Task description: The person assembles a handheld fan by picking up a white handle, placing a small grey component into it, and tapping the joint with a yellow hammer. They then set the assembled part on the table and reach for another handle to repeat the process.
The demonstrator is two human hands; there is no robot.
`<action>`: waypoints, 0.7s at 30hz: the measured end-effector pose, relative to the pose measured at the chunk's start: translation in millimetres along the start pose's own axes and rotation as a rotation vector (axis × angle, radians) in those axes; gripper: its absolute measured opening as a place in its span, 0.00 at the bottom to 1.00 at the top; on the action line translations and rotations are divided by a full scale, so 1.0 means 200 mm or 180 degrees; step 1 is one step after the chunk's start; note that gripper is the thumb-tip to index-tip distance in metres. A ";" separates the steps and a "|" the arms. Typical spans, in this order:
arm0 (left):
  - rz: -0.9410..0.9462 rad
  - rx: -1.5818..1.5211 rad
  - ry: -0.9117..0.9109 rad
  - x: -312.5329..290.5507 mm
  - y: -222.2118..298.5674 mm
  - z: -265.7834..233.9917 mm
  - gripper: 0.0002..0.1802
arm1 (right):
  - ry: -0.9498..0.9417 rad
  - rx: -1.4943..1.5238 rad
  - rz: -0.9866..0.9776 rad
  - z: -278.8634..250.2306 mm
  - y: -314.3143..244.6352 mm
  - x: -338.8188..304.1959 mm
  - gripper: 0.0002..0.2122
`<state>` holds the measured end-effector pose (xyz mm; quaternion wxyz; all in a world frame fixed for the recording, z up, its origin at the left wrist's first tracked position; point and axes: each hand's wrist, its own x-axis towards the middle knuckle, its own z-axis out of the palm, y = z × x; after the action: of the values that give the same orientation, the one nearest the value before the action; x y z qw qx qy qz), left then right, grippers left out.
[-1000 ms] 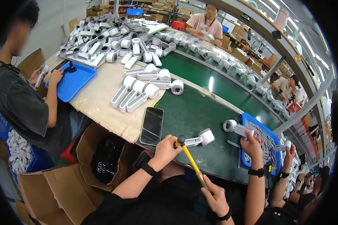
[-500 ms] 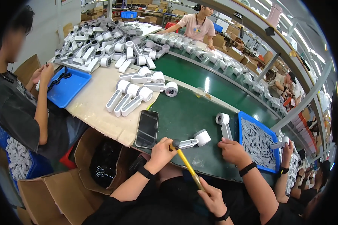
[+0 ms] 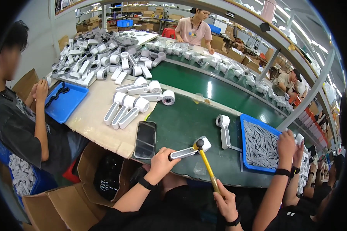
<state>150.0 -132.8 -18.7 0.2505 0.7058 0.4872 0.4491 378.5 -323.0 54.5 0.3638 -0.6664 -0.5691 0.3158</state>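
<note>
My left hand (image 3: pixel 162 164) is closed on the handle end of a white handheld fan (image 3: pixel 184 153) with a grey strip along its handle. It lies tilted over the green table, its round head pointing right. My right hand (image 3: pixel 225 204) grips the yellow handle of a hammer (image 3: pixel 206 163). The black hammer head is over the fan near where handle meets head; whether they touch I cannot tell. Another fan (image 3: pixel 224 133) lies apart on the table to the right, a thin grey strip (image 3: pixel 235 148) at its lower end.
A phone (image 3: pixel 145 139) lies left of my left hand. Several more fans (image 3: pixel 128 109) lie beyond it, with a large heap behind. At right is a blue tray (image 3: pixel 241 127) of grey strips; a co-worker's hands (image 3: pixel 287 148) are beside it. Another person sits at left by a blue tray (image 3: pixel 71 102).
The hammer head has moved from beside my left hand to over the fan's far end. The co-worker's hand at right has left the other fan and moved beyond the tray.
</note>
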 end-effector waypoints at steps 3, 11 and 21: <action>-0.0050 -0.0044 -0.0072 0.00 0.01 0.01 0.15 | 0.0146 0.0143 -0.0090 0.01 0.04 0.01 0.23; 0.0696 0.0173 -0.0017 -0.02 -0.01 0.03 0.19 | 0.0204 0.1167 0.0337 -0.02 0.07 -0.01 0.26; -0.0904 -0.1840 -0.0432 -0.01 0.09 0.00 0.22 | 0.0003 0.1267 0.0374 0.00 0.04 -0.04 0.26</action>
<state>157.9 -141.4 -3.9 0.5325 0.5588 0.4154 0.4813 380.8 -332.4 48.4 0.4695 -0.6136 -0.4554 0.4424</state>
